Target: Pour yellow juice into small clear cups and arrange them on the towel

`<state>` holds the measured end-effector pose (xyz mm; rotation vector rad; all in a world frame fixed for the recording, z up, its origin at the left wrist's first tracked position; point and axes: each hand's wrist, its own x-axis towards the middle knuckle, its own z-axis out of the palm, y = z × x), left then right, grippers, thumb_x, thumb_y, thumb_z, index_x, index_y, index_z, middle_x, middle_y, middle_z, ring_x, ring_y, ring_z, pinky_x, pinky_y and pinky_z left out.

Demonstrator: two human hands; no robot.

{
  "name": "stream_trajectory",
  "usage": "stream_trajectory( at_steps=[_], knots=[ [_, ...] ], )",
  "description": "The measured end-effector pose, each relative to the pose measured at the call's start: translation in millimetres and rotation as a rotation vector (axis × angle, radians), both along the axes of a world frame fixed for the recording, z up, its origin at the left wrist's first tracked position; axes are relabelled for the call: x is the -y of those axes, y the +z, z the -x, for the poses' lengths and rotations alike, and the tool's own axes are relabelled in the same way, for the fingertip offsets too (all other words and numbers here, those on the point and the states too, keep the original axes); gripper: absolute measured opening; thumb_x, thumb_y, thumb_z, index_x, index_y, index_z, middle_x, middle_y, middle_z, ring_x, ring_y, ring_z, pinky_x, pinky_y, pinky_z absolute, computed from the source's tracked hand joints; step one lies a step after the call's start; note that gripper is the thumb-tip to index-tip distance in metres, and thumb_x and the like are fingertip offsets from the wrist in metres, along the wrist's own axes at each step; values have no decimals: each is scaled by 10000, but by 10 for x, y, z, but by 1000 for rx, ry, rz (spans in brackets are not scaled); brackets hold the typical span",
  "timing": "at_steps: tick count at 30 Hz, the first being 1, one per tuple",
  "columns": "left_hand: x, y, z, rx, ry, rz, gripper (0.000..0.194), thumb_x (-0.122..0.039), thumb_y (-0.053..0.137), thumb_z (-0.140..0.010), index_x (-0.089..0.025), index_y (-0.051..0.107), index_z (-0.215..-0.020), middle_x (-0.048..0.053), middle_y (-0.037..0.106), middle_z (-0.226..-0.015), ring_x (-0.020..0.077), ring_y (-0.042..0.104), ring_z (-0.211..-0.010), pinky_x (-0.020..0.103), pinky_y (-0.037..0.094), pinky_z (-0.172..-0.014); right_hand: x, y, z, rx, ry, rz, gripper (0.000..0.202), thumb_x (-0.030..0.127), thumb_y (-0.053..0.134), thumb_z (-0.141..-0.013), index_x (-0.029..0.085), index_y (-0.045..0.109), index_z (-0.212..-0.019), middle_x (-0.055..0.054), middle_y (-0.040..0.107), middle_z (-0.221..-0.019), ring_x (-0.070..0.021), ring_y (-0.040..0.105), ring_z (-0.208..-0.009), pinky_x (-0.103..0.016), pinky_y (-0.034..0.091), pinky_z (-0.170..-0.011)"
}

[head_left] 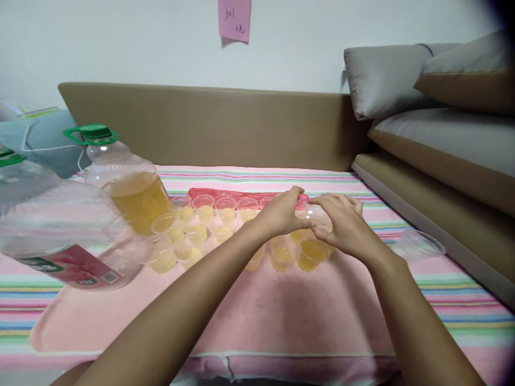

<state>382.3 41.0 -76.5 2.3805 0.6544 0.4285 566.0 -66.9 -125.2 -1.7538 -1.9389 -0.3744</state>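
Note:
Between my left hand (pixel 284 212) and my right hand (pixel 341 225) is a clear plastic cup (pixel 319 215). The fingers and thumb of both hands curve around its sides, above the right end of several rows of cups. Part of that cup is hidden by my fingers. Below my hands stands a cup of yellow drink (pixel 312 253), fuller than the cup of drink (pixel 281 254) beside it. More cups of pale yellow drink (pixel 190 249) stand to the left, partly behind my left forearm.
Two large plastic bottles stand at the left: a nearer bottle (pixel 76 268) with a red label and a green-capped bottle (pixel 137 198) holding yellow drink. A clear cup (pixel 420 246) is at the right. A red plastic wrapper (pixel 225 194) lies behind the rows. Cushions (pixel 446 139) are stacked right.

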Motion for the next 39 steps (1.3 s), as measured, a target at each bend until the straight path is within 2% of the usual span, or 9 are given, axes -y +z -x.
stream_trajectory(
  at_steps=[6, 9, 13, 17, 21, 25, 31, 36, 39],
  knots=[
    [-51, -70, -138, -21, -54, -29, 705, -258, 877, -842, -145, 490, -1421, 182, 598, -1542, 353, 576, -1414, 478, 530, -1094, -12, 0, 58, 19, 27, -6, 590, 187, 569, -802, 278, 545, -1385, -98, 646, -1387, -354, 554, -1314, -583, 340, -1089],
    [-76, -146, -182, -23, -64, -45, 707, -218, 871, -843, -140, 484, -1430, 183, 623, -1511, 337, 601, -1387, 461, 524, -1099, -30, -21, 56, 38, 31, 2, 556, 205, 582, -827, 278, 561, -1378, -109, 629, -1416, -360, 551, -1332, -600, 335, -1108],
    [-95, -209, -198, -8, -35, -63, 659, -254, 865, -861, -149, 497, -1397, 184, 644, -1468, 346, 608, -1362, 459, 526, -1079, -22, -22, 22, 13, 6, -17, 528, 224, 596, -876, 293, 581, -1399, -108, 615, -1450, -371, 549, -1346, -619, 366, -1104],
    [-88, -209, -159, 4, 23, -58, 711, -269, 844, -886, -150, 445, -1463, 204, 608, -1500, 371, 560, -1407, 503, 497, -1113, 84, 29, -142, -237, 21, -79, 588, 428, 715, -913, 316, 555, -1467, -103, 588, -1502, -394, 537, -1389, -645, 397, -1142],
    [-69, -213, -120, 10, 46, -5, 798, -319, 837, -907, -149, 380, -1540, 219, 588, -1519, 370, 550, -1421, 510, 492, -1122, 189, 10, -329, -691, -87, -168, 659, 596, 851, -826, 308, 610, -1368, -93, 626, -1466, -370, 603, -1342, -605, 447, -1174],
    [-37, -225, -133, 24, 37, 56, 835, -315, 842, -912, -100, 358, -1557, 262, 566, -1535, 375, 547, -1433, 505, 493, -1125, 195, -63, -334, -1027, -108, -105, 702, 646, 921, -737, 287, 636, -1269, -104, 694, -1356, -351, 640, -1297, -585, 483, -1156],
    [19, -203, -177, 69, -9, 85, 814, -294, 824, -928, -127, 340, -1562, 218, 584, -1533, 355, 549, -1431, 488, 482, -1136, 161, -61, -212, -1198, -106, -36, 737, 642, 983, -655, 298, 654, -1218, -75, 744, -1195, -337, 664, -1230, -534, 509, -1086],
    [36, -237, -165, 79, -22, 92, 812, -295, 829, -926, -119, 343, -1552, 222, 581, -1531, 347, 538, -1437, 483, 476, -1146, 114, -64, -130, -1302, -87, -104, 667, 625, 974, -666, 290, 645, -1140, -16, 736, -937, -290, 695, -1075, -449, 547, -961],
    [-17, -235, -174, 77, -28, 83, 899, -278, 846, -910, -108, 292, -1598, 234, 554, -1556, 350, 524, -1451, 488, 471, -1163, 66, -88, -80, -1338, -88, -151, 668, 611, 982, -637, 291, 625, -1102, -10, 728, -912, -287, 696, -1054, -418, 572, -874]
  ],
)
